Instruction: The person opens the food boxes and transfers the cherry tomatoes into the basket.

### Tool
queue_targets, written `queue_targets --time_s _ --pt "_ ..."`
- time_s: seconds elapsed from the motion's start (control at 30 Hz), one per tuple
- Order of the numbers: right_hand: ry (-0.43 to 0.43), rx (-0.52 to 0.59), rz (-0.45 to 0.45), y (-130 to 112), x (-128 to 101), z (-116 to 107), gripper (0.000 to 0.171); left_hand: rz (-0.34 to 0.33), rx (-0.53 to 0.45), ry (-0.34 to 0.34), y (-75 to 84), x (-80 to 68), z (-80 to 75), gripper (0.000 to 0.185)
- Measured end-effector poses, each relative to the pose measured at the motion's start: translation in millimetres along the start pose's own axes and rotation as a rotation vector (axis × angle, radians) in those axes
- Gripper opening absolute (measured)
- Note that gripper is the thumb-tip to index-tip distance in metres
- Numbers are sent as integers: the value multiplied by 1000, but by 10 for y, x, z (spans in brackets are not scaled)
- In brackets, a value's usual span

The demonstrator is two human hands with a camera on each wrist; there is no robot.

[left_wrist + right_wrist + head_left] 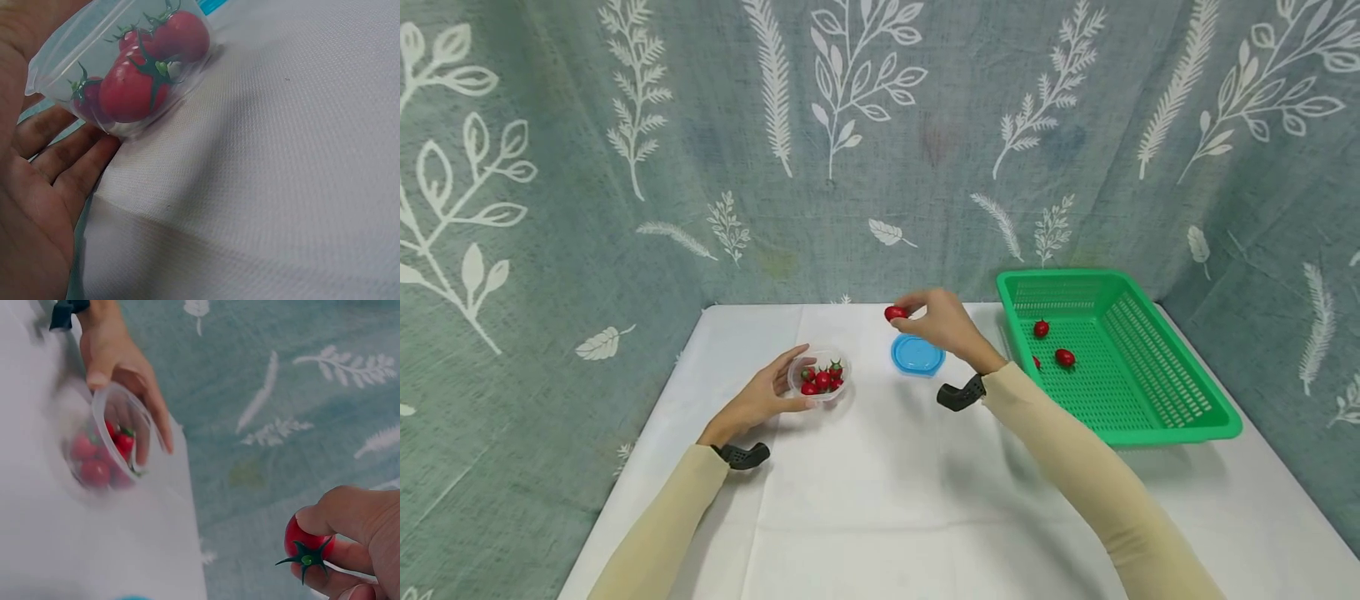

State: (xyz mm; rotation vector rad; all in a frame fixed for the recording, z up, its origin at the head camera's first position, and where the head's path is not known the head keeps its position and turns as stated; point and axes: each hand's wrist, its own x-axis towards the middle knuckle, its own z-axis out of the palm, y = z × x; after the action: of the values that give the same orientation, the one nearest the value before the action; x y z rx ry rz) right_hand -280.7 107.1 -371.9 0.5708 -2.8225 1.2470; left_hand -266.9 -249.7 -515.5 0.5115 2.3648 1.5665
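A clear plastic tub (822, 398) stands on the white table at the left, with several cherry tomatoes (823, 380) inside, some with green stems. My left hand (763, 392) holds the tub by its left side, thumb at the near rim and fingers around the far side. Between the thumb and fingertips of my right hand (943, 321) is one cherry tomato (304, 545), its green star-shaped stem end showing in the right wrist view. That hand is raised over the far part of the table, above a blue lid (917, 356).
To the right sits a green slotted basket (1165, 436) with a few cherry tomatoes (1064, 358) on its floor. A grey-green curtain (850, 208) with white leaf prints hangs behind the table. Each wrist wears a black camera mount (961, 393).
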Motion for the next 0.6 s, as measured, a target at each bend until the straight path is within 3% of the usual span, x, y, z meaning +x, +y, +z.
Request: queue_targets --time_s 0.6 --pt "91 18 83 471 -300 -681 35 10 -18 -8 43 -12 15 108"
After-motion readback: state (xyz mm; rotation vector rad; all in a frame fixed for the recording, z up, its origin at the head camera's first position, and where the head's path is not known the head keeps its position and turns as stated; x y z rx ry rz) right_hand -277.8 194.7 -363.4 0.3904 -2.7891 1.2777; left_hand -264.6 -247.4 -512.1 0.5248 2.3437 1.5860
